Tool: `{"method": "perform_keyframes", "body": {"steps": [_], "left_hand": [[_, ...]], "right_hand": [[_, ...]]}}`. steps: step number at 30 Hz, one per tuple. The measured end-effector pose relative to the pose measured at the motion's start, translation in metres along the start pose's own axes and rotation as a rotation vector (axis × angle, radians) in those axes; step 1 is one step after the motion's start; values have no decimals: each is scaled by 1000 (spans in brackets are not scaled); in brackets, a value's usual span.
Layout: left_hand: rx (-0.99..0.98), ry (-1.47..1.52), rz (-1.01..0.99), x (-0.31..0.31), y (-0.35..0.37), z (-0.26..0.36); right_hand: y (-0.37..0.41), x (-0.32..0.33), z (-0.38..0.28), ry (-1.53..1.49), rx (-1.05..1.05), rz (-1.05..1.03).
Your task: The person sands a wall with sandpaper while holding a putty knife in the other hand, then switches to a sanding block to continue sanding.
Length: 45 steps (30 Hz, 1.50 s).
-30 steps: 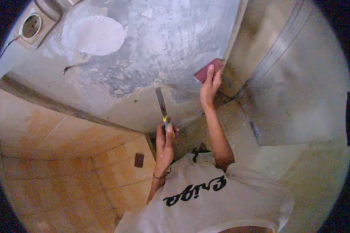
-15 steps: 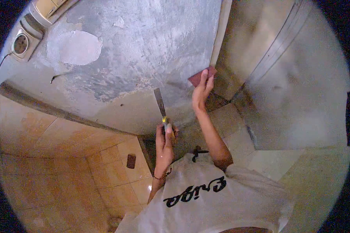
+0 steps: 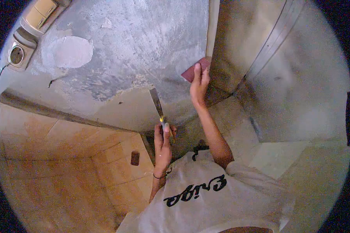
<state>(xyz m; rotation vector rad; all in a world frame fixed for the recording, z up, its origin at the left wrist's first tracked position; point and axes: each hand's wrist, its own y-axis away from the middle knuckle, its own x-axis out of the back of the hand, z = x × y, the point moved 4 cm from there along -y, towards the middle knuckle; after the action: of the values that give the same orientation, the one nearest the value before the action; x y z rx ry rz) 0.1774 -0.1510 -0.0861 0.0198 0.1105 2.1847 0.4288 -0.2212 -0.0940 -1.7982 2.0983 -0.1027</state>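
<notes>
My left hand (image 3: 163,145) is closed around the handle of a putty knife (image 3: 156,103), whose metal blade points up toward the wall. Higher and to the right, my right hand (image 3: 199,83) presses a reddish-brown sanding sheet (image 3: 193,70) flat on the grey patchy wall (image 3: 144,42), close to its right edge. Around the sheet the wall surface is scuffed grey and white. A round pale patch (image 3: 74,51) shows on the wall's left part.
A socket (image 3: 16,55) and a switch (image 3: 39,13) sit at the upper left, with a thin cable below. A small dark brown block (image 3: 135,158) lies on the tiles (image 3: 116,167). A door (image 3: 299,85) stands at the right.
My right hand and the sanding sheet have shifted slightly up and left in view. The whole view has also moved a little. Both hands keep their hold.
</notes>
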Motion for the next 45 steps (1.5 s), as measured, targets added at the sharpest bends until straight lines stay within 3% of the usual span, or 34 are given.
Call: {"method": "perform_keyframes", "body": {"steps": [3,5,9,15,17,21,24,29,33,36,38,43,45], "left_hand": [[64,62,73,1,3,3],[56,62,25,5,2,19],[55,30,-12,18,1,14],[8,24,-8,34,3,18],[50,64,-15,39,3,12],[41,43,-105,48,-1,18],[74,74,-68,53,-1,19],[32,37,-129,63,-6,13],[100,69,-133,69,-7,7],[43,98,-156,74,-11,3],[49,92,-157,73,-6,13],[81,-46,-158,80,-4,7],[67,26,-149,81,-4,6]], "right_hand": [[6,3,0,11,142,157],[7,1,-7,-26,-41,99],[15,-10,-17,46,-6,28],[22,-15,4,-59,-10,185],[26,-16,-13,-39,-76,28],[38,-27,-20,-45,-124,12],[45,-23,-17,-27,8,184],[51,-32,-42,16,-104,-63],[59,-33,-12,-29,9,99],[64,-31,-21,62,-100,39],[72,-41,-45,-8,-179,-121],[92,-45,7,-63,-129,-38],[95,-48,18,22,-242,-57]]}}
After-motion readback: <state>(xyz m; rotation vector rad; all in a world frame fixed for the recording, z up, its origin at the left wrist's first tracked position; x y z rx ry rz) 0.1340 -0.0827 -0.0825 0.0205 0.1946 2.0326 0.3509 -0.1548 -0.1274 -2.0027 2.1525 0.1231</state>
